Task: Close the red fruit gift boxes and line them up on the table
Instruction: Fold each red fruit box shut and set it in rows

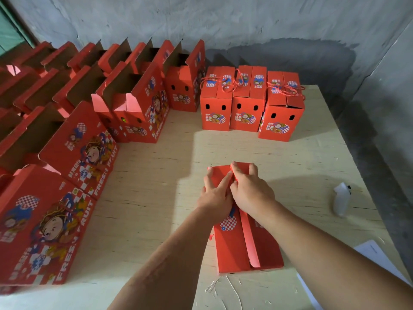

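A red printed cardboard gift box is stood on the pale wooden bench, near and right of centre, with its two top flaps being brought together along the middle seam. The near end of the seam is seen to gape, one flap edge standing proud. A misaligned closure could be judged the main risk: if the flaps are pressed down unevenly at the far end, the tabs may fail to lock and the lid may spring open, or the thin card may be creased.

The left hand is laid on the left flap with fingers extended and slightly spread, pressing down. The right hand is set just beside it, touching it, its fingers bent over the right flap at the seam, apparently pinching the flap edge.

Three closed red boxes with cord handles are lined up at the far side; many open red boxes are ranked at the left.
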`<state>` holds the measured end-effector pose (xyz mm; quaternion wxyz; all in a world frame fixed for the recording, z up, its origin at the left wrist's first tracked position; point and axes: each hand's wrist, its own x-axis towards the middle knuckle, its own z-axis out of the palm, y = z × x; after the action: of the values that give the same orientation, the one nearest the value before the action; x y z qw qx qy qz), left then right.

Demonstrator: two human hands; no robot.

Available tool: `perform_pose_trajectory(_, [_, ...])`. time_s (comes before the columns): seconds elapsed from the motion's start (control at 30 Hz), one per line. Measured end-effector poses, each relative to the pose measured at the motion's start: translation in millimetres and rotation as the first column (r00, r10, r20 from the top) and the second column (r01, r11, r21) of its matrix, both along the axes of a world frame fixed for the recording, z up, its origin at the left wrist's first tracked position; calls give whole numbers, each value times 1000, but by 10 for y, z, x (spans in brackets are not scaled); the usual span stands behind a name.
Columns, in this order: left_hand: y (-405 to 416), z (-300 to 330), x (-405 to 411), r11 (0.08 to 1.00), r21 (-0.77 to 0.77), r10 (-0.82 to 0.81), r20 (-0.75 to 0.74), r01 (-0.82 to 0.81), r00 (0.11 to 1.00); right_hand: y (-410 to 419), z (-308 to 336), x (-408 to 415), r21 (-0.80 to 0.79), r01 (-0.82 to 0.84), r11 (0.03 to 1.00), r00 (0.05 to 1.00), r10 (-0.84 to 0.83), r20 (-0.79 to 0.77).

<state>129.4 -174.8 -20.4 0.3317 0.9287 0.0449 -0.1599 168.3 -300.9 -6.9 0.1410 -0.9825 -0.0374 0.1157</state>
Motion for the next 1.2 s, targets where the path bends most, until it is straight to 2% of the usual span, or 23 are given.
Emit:
perform_pose_trajectory(0.2, [13, -64, 91, 990, 113, -76, -67, 83, 995, 76, 26, -20, -62, 21, 998, 1000, -20, 10])
perform_pose_trajectory(0.37, [49, -103, 84, 998, -54, 12, -41, -14, 999, 6, 40, 17, -53, -32, 998, 998, 29, -51])
perform_pose_trajectory(0.57, [53, -52, 28, 998, -55, 7, -18, -8, 1000, 17, -98, 45, -50, -17, 999, 996, 13, -86])
perform_pose_trajectory(0.67, [-40, -15, -158, 995, -76, 75, 89, -68, 993, -60, -174, 48, 88, 7, 996, 985, 8, -170])
perform_pose_trajectory(0.73, [-148, -39, -395, 990, -90, 119, 150, -106, 981, -177, -172, -4, 192, -10, 981, 985, 43, -169])
perform_pose_trajectory(0.83, [-279, -123, -858, 992, -26, 123, 244, -120, 962, -421, -236, -346, 285, -37, 958, 984, 85, -156])
perform_pose_trajectory(0.93, [-361, -144, -1128, 988, -91, 142, 256, -122, 956, -560, -316, -728, 430, 55, 901, 983, 26, -181])
perform_pose_trajectory(1.0, [-381, -122, -1134, 979, -146, 173, 204, -145, 964, -529, -294, -741, 400, 88, 912, 981, -9, -195])
perform_pose_trajectory(1.07, [-360, -91, -1093, 972, -169, 186, 138, -161, 973, -460, -258, -685, 299, 61, 952, 980, -1, -197])
perform_pose_trajectory(1.2, [-320, -78, -1057, 993, -95, 84, 105, -74, 991, -411, -250, -721, 164, 14, 986, 991, 8, -130])
